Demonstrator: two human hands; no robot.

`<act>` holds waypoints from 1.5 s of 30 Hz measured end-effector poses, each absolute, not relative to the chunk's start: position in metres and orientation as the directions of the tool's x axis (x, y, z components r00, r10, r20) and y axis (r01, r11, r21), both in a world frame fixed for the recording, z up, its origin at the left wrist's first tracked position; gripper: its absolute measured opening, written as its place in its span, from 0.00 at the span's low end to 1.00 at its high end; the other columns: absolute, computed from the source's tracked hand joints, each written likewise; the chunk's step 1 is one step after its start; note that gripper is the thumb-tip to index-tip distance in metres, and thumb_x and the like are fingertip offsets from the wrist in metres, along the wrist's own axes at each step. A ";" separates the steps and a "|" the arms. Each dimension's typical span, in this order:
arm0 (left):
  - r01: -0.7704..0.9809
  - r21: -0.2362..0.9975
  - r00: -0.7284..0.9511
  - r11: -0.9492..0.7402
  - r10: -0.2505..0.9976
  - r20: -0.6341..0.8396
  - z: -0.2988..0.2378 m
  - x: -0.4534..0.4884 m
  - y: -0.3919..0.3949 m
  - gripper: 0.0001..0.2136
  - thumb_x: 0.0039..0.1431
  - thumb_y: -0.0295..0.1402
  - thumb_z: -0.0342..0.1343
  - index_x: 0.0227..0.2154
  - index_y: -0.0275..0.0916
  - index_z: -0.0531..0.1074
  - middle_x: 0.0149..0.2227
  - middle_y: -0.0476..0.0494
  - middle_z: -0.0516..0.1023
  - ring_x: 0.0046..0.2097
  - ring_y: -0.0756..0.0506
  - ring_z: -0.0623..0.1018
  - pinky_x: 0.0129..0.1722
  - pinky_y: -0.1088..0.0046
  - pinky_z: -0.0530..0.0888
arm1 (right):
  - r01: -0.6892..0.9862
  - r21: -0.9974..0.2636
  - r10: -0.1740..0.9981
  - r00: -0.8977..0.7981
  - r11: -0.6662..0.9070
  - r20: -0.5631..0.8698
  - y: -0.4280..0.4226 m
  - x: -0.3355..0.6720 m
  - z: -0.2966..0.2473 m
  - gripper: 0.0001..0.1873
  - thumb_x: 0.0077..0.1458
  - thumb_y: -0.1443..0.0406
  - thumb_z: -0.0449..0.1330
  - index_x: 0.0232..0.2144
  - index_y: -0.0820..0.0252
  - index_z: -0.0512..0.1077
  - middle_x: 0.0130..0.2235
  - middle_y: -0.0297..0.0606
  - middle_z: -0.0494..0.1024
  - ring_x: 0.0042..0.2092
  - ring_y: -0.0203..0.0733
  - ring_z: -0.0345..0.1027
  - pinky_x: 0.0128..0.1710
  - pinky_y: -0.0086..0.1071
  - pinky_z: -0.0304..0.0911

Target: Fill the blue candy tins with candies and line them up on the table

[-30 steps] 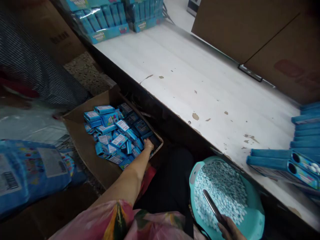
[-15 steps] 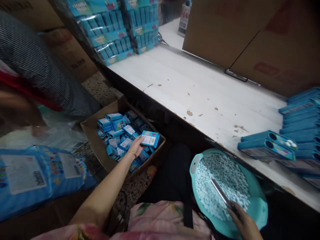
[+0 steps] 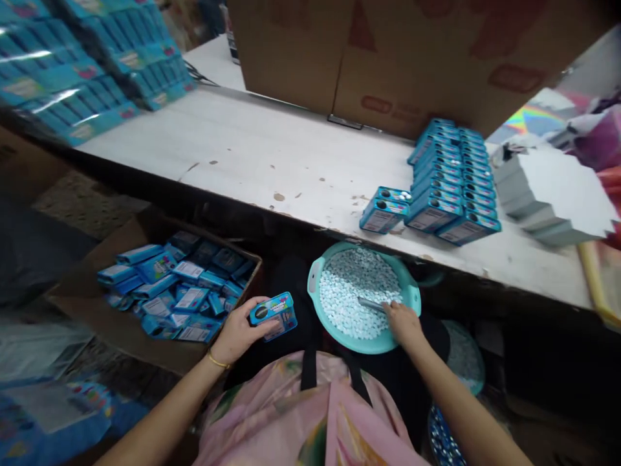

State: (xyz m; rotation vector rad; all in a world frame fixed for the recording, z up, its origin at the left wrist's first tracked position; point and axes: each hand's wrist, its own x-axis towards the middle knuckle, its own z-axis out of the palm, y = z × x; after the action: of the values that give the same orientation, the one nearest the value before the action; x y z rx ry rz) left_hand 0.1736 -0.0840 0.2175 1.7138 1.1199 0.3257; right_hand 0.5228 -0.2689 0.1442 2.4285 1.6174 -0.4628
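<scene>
My left hand (image 3: 239, 331) is closed on a small blue candy box (image 3: 273, 313), held over my lap beside the cardboard carton (image 3: 82, 291) of loose blue boxes (image 3: 171, 285). My right hand (image 3: 402, 321) grips a metal scoop (image 3: 371, 304) dipped into the small white-blue candies that fill a teal basin (image 3: 410, 292) on my lap. On the white table (image 3: 272, 149) above, a block of upright blue boxes (image 3: 444, 181) stands in rows, with two boxes (image 3: 385, 208) at its left end.
Shrink-wrapped packs of blue boxes (image 3: 82, 71) are stacked at the table's far left. Large cardboard cartons (image 3: 388, 52) line the back. A stack of white cards (image 3: 557, 188) lies at the right. Blue bags (image 3: 53, 414) lie on the floor at lower left.
My left hand has lifted one blue box out of the carton and brought it toward my lap. The view has swung right. My right hand keeps the scoop in the candies.
</scene>
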 end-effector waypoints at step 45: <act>0.489 0.723 0.748 -0.489 0.660 -0.060 0.190 0.346 -0.100 0.17 0.45 0.32 0.57 0.41 0.41 0.66 0.37 0.47 0.73 0.40 0.45 0.72 0.40 0.72 0.67 | 0.928 -0.017 0.876 0.346 -0.373 -0.338 -0.274 0.549 0.252 0.16 0.55 0.66 0.47 0.46 0.57 0.64 0.40 0.42 0.72 0.39 0.42 0.68 0.34 0.30 0.58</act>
State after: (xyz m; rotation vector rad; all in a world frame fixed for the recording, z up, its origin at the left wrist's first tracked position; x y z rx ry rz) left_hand 0.3464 -0.0999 0.1898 2.1858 0.8586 0.2906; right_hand 0.5487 -0.2744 0.2516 2.4259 1.6450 -0.4367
